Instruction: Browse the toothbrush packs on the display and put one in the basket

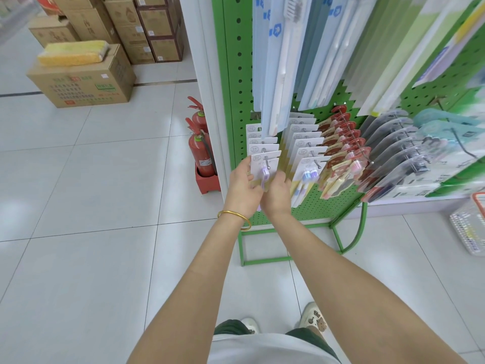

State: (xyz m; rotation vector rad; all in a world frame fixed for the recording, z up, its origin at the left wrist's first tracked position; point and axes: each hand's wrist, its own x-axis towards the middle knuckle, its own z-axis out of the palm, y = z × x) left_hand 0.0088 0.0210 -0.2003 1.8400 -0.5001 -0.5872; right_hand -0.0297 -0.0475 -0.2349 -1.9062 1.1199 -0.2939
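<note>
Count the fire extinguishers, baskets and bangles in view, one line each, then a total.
Fire extinguishers: 2
Baskets: 1
Bangles: 1
Total: 4

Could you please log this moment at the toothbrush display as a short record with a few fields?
setting: shop aisle, green pegboard display on a tiled floor
left hand: grips the left edge of the front toothbrush pack, gold bangle on the wrist
right hand: holds the same pack from the right
pack state: still on its hook, leftmost lower row
neighbouring rows: white-card, red-card and dark packs to the right
basket: on the floor at the right edge, contents unclear
other: two red fire extinguishers left of the display
</note>
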